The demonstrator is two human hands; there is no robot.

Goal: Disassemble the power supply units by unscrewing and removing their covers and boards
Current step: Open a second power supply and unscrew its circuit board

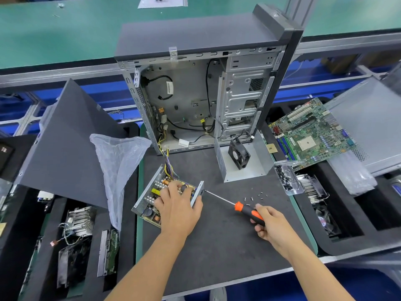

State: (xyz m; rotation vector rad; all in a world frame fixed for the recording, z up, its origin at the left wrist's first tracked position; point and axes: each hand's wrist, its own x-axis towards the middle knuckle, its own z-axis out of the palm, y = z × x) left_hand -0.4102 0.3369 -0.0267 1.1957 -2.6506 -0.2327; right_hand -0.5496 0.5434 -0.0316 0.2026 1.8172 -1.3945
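A dark mat is seen covering the bench, and at its far edge a computer case is stood upright, side panel off, cables left hanging inside. A dark panel is leaned at the left, with a clear bag draped beside it. At the right a motherboard is laid tilted over a tray edge; its markings are too small to be read. Nearer the case, a metal cover is stood on the mat with a black fan propped inside it; the fan's round label cannot be read.

In the middle of the mat the power supply is set open-topped, its board exposed, its wire bundle run up into the case. The left hand is laid flat on the board, fingers spread and pressed down, thumb hooked over the unit's right wall. The screwdriver is gripped by the right hand, fingers curled round the black-and-orange handle, and its tip is held against that right wall. Loose screws are scattered just past the shaft, and a clear box of dark screws is set near them.
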